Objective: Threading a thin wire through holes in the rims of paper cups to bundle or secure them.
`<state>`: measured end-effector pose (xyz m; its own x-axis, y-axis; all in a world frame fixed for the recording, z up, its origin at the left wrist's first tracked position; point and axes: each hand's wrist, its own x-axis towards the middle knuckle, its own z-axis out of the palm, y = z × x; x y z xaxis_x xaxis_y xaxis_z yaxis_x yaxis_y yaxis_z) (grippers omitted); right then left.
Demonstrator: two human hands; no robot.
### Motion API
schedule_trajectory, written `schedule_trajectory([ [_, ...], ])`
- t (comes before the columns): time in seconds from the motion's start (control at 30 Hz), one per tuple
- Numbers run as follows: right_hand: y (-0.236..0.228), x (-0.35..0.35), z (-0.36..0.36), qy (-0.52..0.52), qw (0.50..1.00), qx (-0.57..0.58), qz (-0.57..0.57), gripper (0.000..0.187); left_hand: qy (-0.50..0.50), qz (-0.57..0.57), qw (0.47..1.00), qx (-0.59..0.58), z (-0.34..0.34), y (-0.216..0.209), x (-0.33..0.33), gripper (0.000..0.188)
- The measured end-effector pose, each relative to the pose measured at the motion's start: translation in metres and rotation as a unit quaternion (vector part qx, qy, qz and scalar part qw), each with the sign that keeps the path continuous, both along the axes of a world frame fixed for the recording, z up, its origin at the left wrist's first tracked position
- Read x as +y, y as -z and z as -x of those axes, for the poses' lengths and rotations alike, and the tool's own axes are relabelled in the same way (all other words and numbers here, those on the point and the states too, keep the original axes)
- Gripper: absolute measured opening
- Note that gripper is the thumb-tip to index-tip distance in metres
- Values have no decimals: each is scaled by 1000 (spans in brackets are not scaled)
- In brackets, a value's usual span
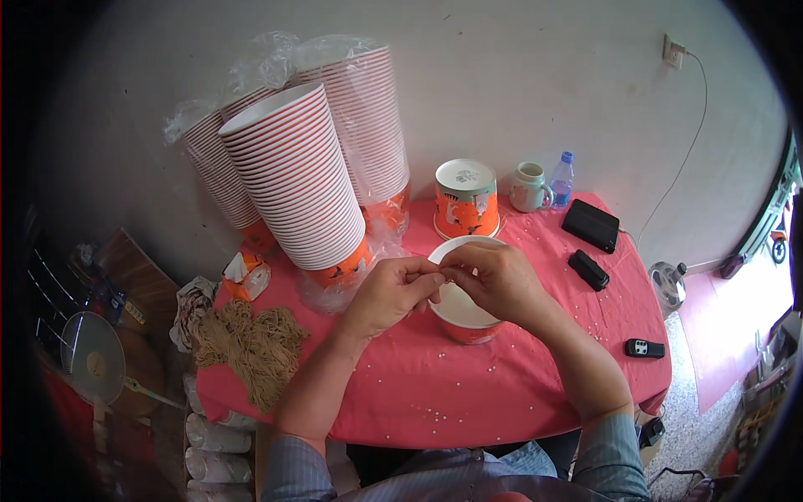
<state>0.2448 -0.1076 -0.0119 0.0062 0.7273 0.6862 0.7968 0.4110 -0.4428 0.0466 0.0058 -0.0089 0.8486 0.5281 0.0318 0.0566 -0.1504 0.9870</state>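
An orange paper bucket with a white inside (468, 311) stands upright near the middle of the table, directly below my hands. My left hand (391, 293) is closed in a pinch over its left rim. Fingertip to fingertip with it, my right hand (500, 274) pinches above the bucket's opening. Whatever lies between the fingers is hidden or too small to name. Behind the hands an orange bucket (467, 213) sits upside down, its pale base facing up. A bundle of brown strings (255, 343) lies to the left of my left forearm.
Tall stacks of paper buckets (293, 180), some in clear plastic, lean at the back left. A mug (529, 188), a bottle (563, 177), a black case (590, 224), a small black object (589, 269) and a remote (644, 348) lie rightward. Tiny white bits dot the red tablecloth (535, 402).
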Motion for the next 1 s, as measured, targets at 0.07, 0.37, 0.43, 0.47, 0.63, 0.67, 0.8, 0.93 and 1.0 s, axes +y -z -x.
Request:
schedule_trajectory([
  [0.07,1,0,-2,-3,1000,10,12,12,-15,-7,1000,0,-1,0,-1,17],
  [0.37,-3,0,-11,-59,962,177,199,17,-27,-9,999,-42,-1,3,2,16],
  [0.43,0,2,-11,-67,950,200,231,16,-32,-7,998,-47,0,5,2,17],
  [0.47,-1,2,-10,-65,946,211,237,15,-38,-5,998,-51,0,5,2,17],
  [0.63,-1,1,-8,-59,955,201,209,10,-55,3,997,-51,-1,4,1,17],
  [0.67,-4,-1,-6,-44,964,176,193,10,-60,5,997,-53,-1,5,0,18],
  [0.8,-2,-2,-4,-14,983,113,147,12,-67,-12,997,-48,-3,8,2,18],
  [0.93,-2,-1,-1,-5,986,101,134,13,-78,-27,996,-25,-1,9,3,18],
  [1.0,-3,-1,-1,3,990,81,112,14,-79,-35,996,-20,-2,9,3,18],
])
